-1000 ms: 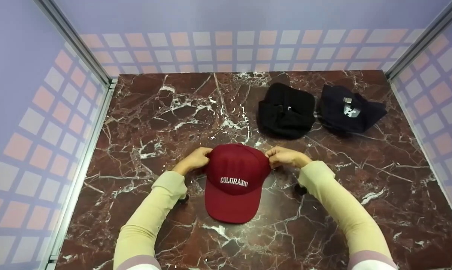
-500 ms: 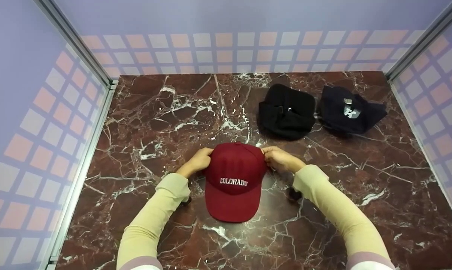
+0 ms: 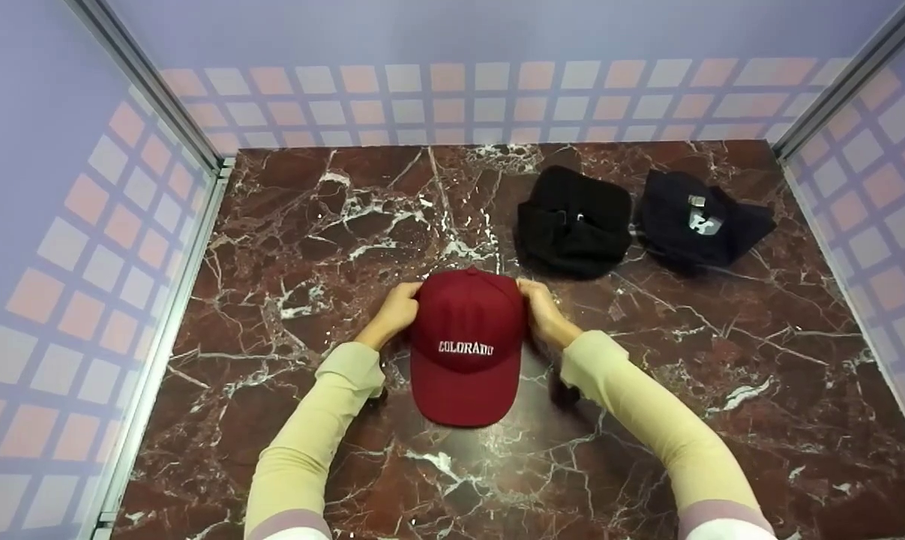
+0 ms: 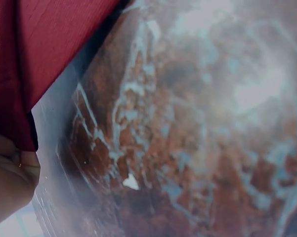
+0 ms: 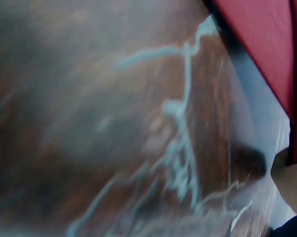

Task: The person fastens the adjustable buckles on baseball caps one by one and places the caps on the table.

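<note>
A dark red baseball cap point(image 3: 463, 307) with white COLORADO lettering is held between both hands, its brim toward the person. On the cap's left side, my left hand point(image 3: 397, 310) pinches the lower edge; the left wrist view shows the fingers point(image 4: 22, 165) bent at the fabric point(image 4: 54, 44). At the opposite side my right hand point(image 3: 545, 313) grips the edge, with most of its fingers hidden behind the crown. In the right wrist view only a small part of that hand point(image 5: 292, 186) appears, right at the red cloth point(image 5: 269, 49).
A black cap point(image 3: 572, 225) lies upside down behind the red one, to the right. Beside it is a dark navy cap point(image 3: 699, 221) with a pale emblem. Patterned panels point(image 3: 452, 97) enclose the back and sides of the brown marble-patterned tabletop point(image 3: 295, 202).
The red cap has shifted slightly away from the person and sits straighter. My right hand has come inward to the left, narrowing the span between the hands.
</note>
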A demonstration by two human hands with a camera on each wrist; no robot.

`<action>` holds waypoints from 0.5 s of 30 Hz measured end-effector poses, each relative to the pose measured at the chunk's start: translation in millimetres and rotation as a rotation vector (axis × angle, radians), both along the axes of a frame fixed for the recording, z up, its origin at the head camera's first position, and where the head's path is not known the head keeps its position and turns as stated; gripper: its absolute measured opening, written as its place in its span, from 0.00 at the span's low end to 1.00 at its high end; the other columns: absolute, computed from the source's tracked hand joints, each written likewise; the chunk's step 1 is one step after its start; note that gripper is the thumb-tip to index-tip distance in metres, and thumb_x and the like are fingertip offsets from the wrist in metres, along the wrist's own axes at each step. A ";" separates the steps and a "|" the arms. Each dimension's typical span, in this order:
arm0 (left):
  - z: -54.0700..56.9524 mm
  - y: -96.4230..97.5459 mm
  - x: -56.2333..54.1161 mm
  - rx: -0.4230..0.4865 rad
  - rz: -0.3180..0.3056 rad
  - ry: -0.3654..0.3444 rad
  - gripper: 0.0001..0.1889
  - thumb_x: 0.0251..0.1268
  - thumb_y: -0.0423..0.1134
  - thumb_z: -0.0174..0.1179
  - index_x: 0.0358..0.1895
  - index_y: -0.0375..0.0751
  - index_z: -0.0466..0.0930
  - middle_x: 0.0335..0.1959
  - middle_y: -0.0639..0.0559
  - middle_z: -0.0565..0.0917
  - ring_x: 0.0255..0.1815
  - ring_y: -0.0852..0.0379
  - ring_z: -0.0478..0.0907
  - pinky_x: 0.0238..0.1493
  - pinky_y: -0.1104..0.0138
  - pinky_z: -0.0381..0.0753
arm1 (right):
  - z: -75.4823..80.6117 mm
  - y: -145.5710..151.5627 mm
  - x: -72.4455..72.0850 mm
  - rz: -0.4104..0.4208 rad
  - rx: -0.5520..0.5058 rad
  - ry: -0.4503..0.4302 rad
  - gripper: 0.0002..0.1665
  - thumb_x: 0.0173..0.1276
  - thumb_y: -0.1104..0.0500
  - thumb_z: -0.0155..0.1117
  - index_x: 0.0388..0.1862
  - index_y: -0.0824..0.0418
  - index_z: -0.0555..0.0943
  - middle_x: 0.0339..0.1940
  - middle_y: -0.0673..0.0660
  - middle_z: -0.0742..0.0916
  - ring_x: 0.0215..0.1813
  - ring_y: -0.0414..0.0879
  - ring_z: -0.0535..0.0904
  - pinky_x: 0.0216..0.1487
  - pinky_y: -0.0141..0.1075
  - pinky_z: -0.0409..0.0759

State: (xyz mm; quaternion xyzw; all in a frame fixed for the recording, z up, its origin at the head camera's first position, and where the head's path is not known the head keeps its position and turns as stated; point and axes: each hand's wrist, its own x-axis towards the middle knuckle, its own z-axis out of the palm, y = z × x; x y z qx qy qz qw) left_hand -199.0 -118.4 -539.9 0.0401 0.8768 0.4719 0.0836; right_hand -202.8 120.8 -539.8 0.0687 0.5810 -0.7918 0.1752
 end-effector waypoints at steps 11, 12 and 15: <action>-11.5 -10.0 -5.9 0.126 0.069 -0.019 0.23 0.43 0.17 0.38 0.42 0.31 0.77 0.39 0.40 0.80 0.41 0.52 0.72 0.47 0.63 0.70 | -0.4 -5.7 -8.8 -0.078 -0.069 -0.032 0.24 0.71 0.50 0.36 0.20 0.53 0.74 0.18 0.47 0.79 0.24 0.38 0.74 0.31 0.30 0.71; -24.7 -15.3 -11.0 0.158 0.049 0.021 0.23 0.42 0.19 0.40 0.41 0.34 0.78 0.38 0.43 0.80 0.40 0.54 0.72 0.46 0.65 0.70 | -1.1 -4.0 -9.8 -0.056 -0.064 -0.024 0.24 0.71 0.48 0.35 0.22 0.53 0.75 0.20 0.47 0.80 0.26 0.39 0.75 0.33 0.31 0.72; -28.1 -21.7 -12.2 0.200 0.023 0.000 0.23 0.42 0.20 0.42 0.45 0.36 0.74 0.41 0.43 0.77 0.43 0.52 0.71 0.49 0.63 0.69 | -2.2 4.8 -13.3 0.039 -0.027 -0.013 0.27 0.68 0.41 0.35 0.36 0.56 0.77 0.30 0.47 0.82 0.35 0.41 0.77 0.42 0.34 0.72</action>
